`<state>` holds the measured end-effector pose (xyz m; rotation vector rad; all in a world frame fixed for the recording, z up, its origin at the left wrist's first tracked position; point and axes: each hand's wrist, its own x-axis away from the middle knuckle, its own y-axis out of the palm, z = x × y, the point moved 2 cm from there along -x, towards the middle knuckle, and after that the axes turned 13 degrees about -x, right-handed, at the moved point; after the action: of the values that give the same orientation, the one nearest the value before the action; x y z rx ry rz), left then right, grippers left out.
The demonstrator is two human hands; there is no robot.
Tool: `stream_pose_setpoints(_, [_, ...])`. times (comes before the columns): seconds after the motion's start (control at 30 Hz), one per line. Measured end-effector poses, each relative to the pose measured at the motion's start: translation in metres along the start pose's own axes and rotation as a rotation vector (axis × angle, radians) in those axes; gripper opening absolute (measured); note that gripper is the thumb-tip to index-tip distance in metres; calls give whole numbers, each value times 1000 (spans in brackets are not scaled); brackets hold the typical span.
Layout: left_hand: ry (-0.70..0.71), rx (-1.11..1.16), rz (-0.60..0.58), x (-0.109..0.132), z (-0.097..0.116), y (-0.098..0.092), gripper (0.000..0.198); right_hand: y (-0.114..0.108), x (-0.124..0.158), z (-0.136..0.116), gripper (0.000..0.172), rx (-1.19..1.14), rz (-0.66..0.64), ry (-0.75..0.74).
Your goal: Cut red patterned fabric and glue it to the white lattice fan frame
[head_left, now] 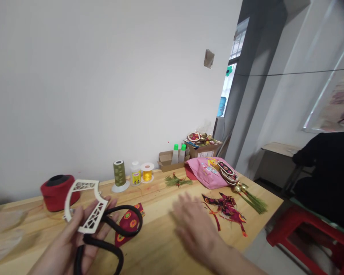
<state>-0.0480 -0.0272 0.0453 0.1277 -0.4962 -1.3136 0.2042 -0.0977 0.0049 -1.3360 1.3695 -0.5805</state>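
Note:
My left hand (71,238) holds a white openwork cutout piece (87,204) together with the black handles of large scissors (109,238), fingers curled round them. A red patterned fabric piece (129,225) lies just past the scissor handles on the wooden table (160,244). My right hand (193,227) hovers flat over the table with fingers stretched out, holding nothing. It is blurred and sits beside red patterned fabric scraps (227,212).
A red thread cone (59,191), an olive thread spool (119,175), a small bottle (135,173) and a gold ribbon reel (147,172) stand along the wall. A pink bag (208,172), embroidered pieces with green tassels (248,196), cardboard boxes (200,151). A person in black (329,179) sits right, by a red stool (304,236).

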Motion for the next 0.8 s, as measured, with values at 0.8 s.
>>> stream_pose_setpoints(0.8, [-174, -187, -455, 27, -52, 50, 28, 15, -24, -37, 59, -471, -29, 196])
